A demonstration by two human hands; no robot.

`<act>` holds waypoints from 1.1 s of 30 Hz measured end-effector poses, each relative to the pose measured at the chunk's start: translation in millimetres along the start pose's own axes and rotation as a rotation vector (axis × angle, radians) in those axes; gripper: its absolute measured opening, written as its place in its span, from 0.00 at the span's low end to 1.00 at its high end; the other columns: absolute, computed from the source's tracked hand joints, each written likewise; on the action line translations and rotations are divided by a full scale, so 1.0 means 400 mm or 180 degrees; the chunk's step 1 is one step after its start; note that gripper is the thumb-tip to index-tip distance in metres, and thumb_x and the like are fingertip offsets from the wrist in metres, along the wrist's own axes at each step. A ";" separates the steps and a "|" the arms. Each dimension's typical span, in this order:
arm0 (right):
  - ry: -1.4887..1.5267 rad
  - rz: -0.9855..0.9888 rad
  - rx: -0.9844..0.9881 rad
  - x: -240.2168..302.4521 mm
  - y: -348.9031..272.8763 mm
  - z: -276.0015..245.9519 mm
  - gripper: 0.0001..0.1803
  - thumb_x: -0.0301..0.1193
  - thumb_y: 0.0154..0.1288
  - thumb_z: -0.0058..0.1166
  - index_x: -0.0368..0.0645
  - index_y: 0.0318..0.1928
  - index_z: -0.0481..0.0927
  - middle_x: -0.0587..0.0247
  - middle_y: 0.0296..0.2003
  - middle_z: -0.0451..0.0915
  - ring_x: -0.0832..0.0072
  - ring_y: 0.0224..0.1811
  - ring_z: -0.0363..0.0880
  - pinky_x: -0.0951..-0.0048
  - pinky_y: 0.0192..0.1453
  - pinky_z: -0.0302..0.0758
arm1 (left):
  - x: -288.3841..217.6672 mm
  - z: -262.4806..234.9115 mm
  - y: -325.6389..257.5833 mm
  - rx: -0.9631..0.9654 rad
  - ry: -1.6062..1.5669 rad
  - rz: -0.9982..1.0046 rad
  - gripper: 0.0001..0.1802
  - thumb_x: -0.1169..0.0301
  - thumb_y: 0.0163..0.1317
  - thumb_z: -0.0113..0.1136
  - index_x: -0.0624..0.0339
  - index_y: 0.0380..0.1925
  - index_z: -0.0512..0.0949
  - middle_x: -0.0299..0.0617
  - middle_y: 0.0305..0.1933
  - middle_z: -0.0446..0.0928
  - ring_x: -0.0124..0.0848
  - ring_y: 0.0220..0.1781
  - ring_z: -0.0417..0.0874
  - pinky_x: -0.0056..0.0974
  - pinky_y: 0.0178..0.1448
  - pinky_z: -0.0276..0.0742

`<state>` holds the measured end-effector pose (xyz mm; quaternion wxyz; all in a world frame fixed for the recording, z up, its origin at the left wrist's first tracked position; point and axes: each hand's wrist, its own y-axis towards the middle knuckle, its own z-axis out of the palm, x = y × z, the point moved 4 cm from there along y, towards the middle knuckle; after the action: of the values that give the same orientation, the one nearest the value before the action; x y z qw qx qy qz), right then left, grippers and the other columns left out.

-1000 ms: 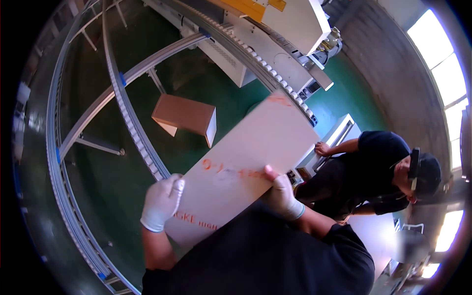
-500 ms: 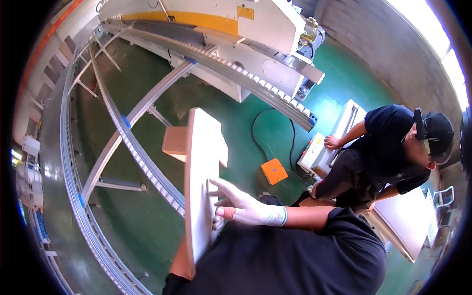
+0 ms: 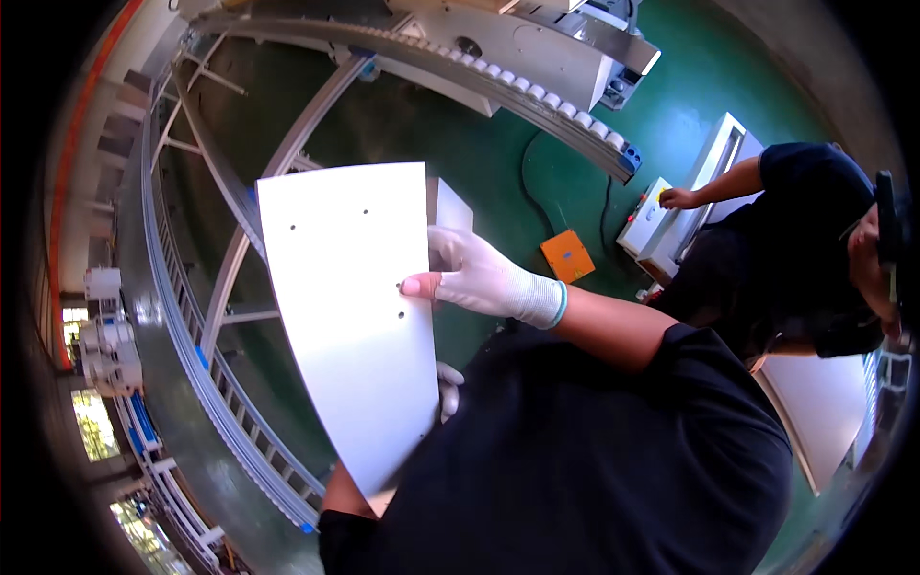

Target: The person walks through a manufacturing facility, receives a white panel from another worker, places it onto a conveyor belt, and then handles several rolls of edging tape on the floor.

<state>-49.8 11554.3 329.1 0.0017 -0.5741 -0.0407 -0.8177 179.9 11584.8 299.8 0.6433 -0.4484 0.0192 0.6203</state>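
Observation:
A white flat panel (image 3: 350,335) with several small dark holes is held up in front of me, its broad face turned toward me. My right hand (image 3: 489,278), in a white glove, grips its right edge, thumb on the face and fingers behind. Lower down, the gloved fingers of my left hand (image 3: 448,388) show past the same edge; the panel hides the rest of that hand. Behind the panel's upper right edge a pale board piece (image 3: 448,207) sticks out; whether it is joined to the panel I cannot tell.
A roller conveyor rail (image 3: 537,101) runs beside a large machine (image 3: 517,38). A curved roller track (image 3: 196,383) lies to the left. An orange box (image 3: 567,256) sits on the green floor. At right a co-worker (image 3: 815,249) rests a hand on a white unit (image 3: 647,216).
The panel has turned from nearly edge-on to show its broad face. My right thumb now presses on that face. The head view has shifted, and the co-worker appears farther right.

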 end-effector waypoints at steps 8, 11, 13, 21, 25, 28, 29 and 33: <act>0.0016 0.0797 0.0187 -0.016 -0.044 -0.106 0.36 0.48 0.65 0.65 0.34 0.63 0.74 0.58 0.39 0.84 0.76 0.33 0.84 0.77 0.37 0.82 | -0.015 0.121 0.088 -0.0345 -0.1254 -0.0136 0.30 0.43 0.74 0.41 0.62 0.39 0.77 0.38 0.23 0.68 0.30 0.21 0.67 0.34 0.29 0.67; 0.0159 0.0797 0.0681 -0.043 -0.066 -0.139 0.31 0.40 0.70 0.63 0.33 0.65 0.73 0.60 0.40 0.85 0.77 0.32 0.84 0.76 0.40 0.83 | 0.002 0.140 0.108 -0.0084 -0.1258 -0.0077 0.35 0.38 0.72 0.40 0.63 0.40 0.76 0.37 0.24 0.66 0.29 0.25 0.66 0.32 0.33 0.65; 0.0206 0.0750 0.0737 -0.036 -0.088 -0.161 0.27 0.37 0.72 0.60 0.33 0.64 0.73 0.59 0.41 0.85 0.77 0.35 0.85 0.75 0.42 0.84 | 0.015 0.146 0.124 0.0157 -0.1191 -0.0059 0.38 0.34 0.70 0.39 0.63 0.40 0.76 0.37 0.24 0.66 0.29 0.26 0.67 0.31 0.33 0.64; 0.0420 0.0403 -0.0393 -0.092 -0.198 -0.369 0.21 0.30 0.76 0.48 0.33 0.64 0.73 0.54 0.49 0.84 0.71 0.48 0.86 0.71 0.54 0.83 | 0.045 0.133 0.174 0.0414 -0.1223 0.0097 0.38 0.35 0.71 0.40 0.65 0.44 0.76 0.38 0.26 0.69 0.31 0.27 0.70 0.35 0.34 0.67; 0.0787 0.0357 -0.1787 -0.109 -0.262 -0.550 0.20 0.31 0.78 0.46 0.34 0.64 0.73 0.54 0.48 0.84 0.71 0.45 0.84 0.71 0.52 0.83 | 0.050 0.125 0.160 0.0299 -0.1330 0.0265 0.34 0.40 0.74 0.42 0.63 0.46 0.76 0.41 0.29 0.73 0.34 0.29 0.73 0.39 0.36 0.71; 0.1160 -0.0219 -0.2311 -0.115 -0.316 -0.692 0.21 0.31 0.78 0.45 0.31 0.64 0.70 0.54 0.45 0.83 0.71 0.43 0.83 0.73 0.49 0.84 | 0.055 0.108 0.169 0.0607 -0.1335 0.0264 0.32 0.41 0.74 0.42 0.62 0.47 0.76 0.41 0.31 0.74 0.35 0.31 0.75 0.40 0.39 0.72; 0.1546 -0.0406 -0.2260 -0.145 -0.332 -0.765 0.20 0.32 0.78 0.45 0.33 0.64 0.71 0.54 0.46 0.83 0.70 0.44 0.84 0.73 0.49 0.84 | 0.047 0.113 0.178 0.0627 -0.1299 0.0240 0.32 0.41 0.74 0.42 0.62 0.47 0.76 0.41 0.31 0.74 0.35 0.31 0.75 0.40 0.39 0.72; 0.1915 -0.0423 -0.3140 -0.131 -0.336 -0.841 0.18 0.31 0.78 0.45 0.39 0.63 0.72 0.52 0.52 0.82 0.62 0.51 0.86 0.68 0.51 0.86 | 0.038 0.120 0.181 0.0783 -0.1232 0.0093 0.32 0.42 0.74 0.42 0.63 0.50 0.75 0.42 0.33 0.74 0.35 0.33 0.74 0.40 0.41 0.72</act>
<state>-354.6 11663.0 157.9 -0.3058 -0.2457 0.3114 -0.8655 98.9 11613.1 279.7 0.6757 -0.2390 -0.0225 0.6970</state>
